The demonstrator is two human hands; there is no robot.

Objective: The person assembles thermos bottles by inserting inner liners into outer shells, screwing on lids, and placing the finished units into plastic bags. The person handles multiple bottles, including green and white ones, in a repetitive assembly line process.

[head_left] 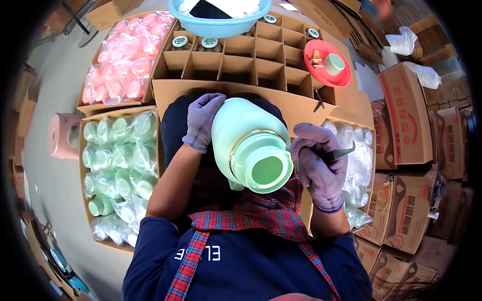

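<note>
A mint-green thermos jug [235, 118] lies tilted in my lap, its round open mouth toward me and a thin gold ring around its shoulder. My left hand [204, 120], in a grey-purple knit glove, grips the jug's left side near the far end. My right hand [321, 168], gloved alike, is beside the mouth at the right. It holds a dark tool with a curved, pointed tip [345, 152]; the rest is hidden in the fingers. Whether the right fingers touch the jug's rim I cannot tell.
Ahead stands a divided cardboard box [236, 67] with several lidded jars, a blue basin [221, 25] and a red bowl [341, 75] on top. Wrapped pink parts [130, 55] and green parts [120, 150] fill boxes at left, near a pink stool [63, 134]. Cartons [406, 115] are stacked right.
</note>
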